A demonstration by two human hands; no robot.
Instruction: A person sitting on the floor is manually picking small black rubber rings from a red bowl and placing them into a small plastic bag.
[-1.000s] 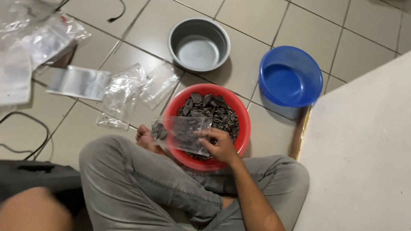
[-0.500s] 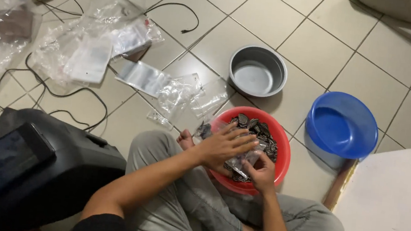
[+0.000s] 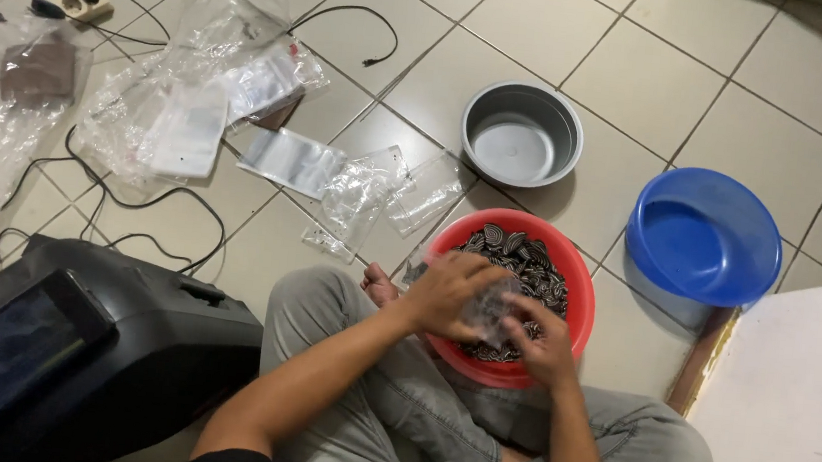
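Tiled floor: three basins; left hand and right hand both grip one clear bag

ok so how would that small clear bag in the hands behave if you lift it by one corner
The small clear bag, held by the left hand and right hand over the red bowl, looks like thin crinkled film, so probably floppy and light. Its glossy surface may be slippery. Whatever pieces are inside would likely make it sag.
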